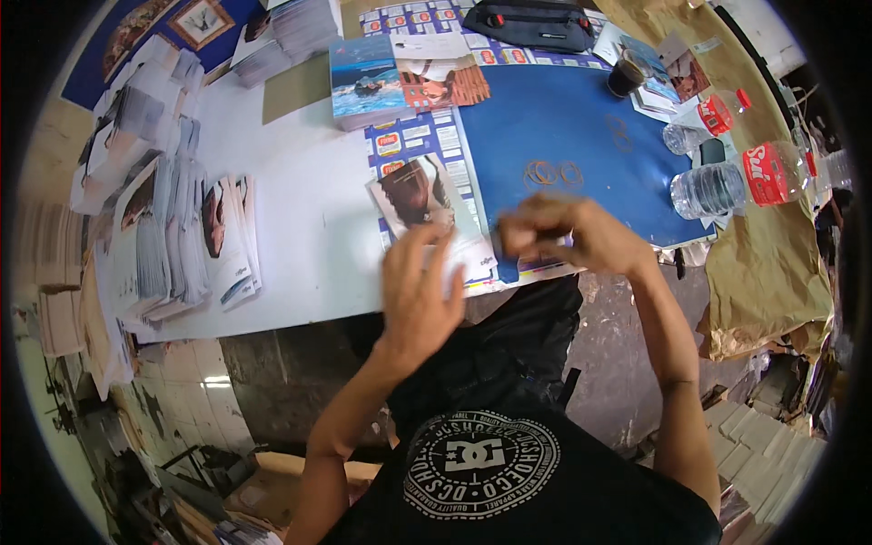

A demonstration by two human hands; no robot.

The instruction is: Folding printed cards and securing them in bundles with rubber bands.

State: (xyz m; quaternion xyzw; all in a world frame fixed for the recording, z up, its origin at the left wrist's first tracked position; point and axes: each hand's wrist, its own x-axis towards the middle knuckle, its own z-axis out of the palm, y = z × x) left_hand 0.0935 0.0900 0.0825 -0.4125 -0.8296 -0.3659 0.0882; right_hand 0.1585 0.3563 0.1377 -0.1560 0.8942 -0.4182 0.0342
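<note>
Right grip: right hand (568, 238) was pinched shut over the near desk edge; whether it grasped a rubber band could not be told, blur hid the fingertips.
Left grip: left hand (418, 291) was released, fingers spread, hovering just above the card stack (427, 204).
Stack position: near the front edge of the desk (309, 227), half on the blue mat (563, 127).
Risk: a sideways nudge would likely push cards over the edge; a slipped band could snap away.
Obstacles: loose rubber bands (549, 173) just beyond; water bottles (727, 186) to the right; brochure piles (182, 236) to the left.
Open room: white desk area left of the stack.
</note>
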